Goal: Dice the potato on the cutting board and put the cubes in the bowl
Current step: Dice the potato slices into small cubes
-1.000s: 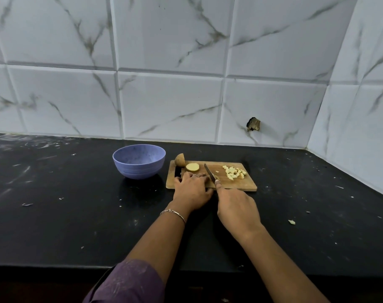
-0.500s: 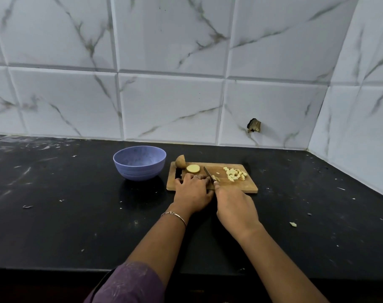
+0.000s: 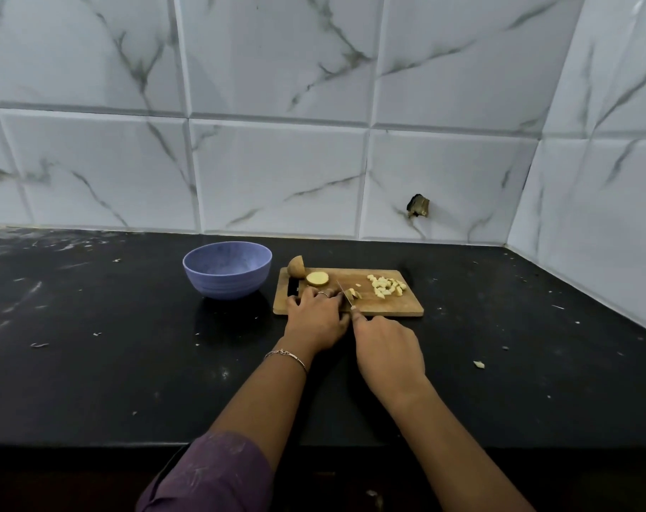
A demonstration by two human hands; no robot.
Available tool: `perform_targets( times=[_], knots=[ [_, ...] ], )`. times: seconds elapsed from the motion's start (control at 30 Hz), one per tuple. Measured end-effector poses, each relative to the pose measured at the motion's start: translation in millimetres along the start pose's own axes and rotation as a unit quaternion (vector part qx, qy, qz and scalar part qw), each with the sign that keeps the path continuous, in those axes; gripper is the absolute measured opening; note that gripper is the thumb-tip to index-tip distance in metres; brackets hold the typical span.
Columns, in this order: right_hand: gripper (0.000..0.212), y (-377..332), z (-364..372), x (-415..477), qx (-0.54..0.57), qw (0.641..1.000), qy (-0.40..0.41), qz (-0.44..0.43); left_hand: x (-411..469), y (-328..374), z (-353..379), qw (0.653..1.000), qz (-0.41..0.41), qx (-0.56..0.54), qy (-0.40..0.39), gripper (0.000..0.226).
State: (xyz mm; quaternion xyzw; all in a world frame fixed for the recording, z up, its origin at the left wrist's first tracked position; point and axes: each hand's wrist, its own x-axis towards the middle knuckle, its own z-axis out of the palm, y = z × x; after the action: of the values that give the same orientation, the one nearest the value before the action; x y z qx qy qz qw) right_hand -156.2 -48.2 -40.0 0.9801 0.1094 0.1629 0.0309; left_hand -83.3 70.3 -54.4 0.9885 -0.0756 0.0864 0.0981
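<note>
Right grip (image 3: 388, 349) clenched round knife (image 3: 345, 292), blade down on cutting board (image 3: 391, 309), left grip (image 3: 316, 319) curled beside blade, its hold cannot be told, potato cubes (image 3: 386, 286) right, bowl (image 3: 227, 275) on bench (image 3: 92, 364).

Bowl (image 3: 227, 269), left: lavender-blue, faintly speckled. Board (image 3: 388, 308): light brown, wood-grained. Cubes (image 3: 386, 286), at its far right: pale yellow. Slice (image 3: 317, 278): pale yellow face, tan rim. Potato end (image 3: 296, 266): brown skin. Knife (image 3: 345, 291) blade: grey. Counter (image 3: 129, 364): black, with whitish scuffs and flecks. Tiles (image 3: 277, 179): white, grey-veined marble pattern. Sleeve (image 3: 218, 474): purple, pale smears. Bracelet (image 3: 286, 355): silver.
</note>
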Motion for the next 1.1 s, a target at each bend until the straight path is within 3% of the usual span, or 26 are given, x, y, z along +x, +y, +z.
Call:
perform_targets(
  times=[0.23, 0.5, 0.73, 1.1],
  knots=[
    [0.056, 4.9, 4.5, -2.7, 0.076, 0.996, 0.015, 0.043, -1.8, 1.3, -2.2, 1.000, -0.002, 0.007, -0.007, 0.053],
    [0.042, 17.7, -3.2, 4.1, 0.223, 0.965, 0.074, 0.114, -1.0, -1.1, -7.6, 0.998, -0.018, -0.060, 0.011, 0.050],
    [0.038, 40.3, 2.4, 39.2, 0.267, 0.954, 0.045, 0.130, 15.4, -3.2, -6.7, 0.988, -0.057, -0.140, 0.043, 0.049],
    [0.038, 61.5, 32.1, 70.0, 0.333, 0.930, 0.053, 0.147, 47.1, 3.4, -5.4, 0.993, 0.004, -0.113, 0.039, 0.035]
  ],
)
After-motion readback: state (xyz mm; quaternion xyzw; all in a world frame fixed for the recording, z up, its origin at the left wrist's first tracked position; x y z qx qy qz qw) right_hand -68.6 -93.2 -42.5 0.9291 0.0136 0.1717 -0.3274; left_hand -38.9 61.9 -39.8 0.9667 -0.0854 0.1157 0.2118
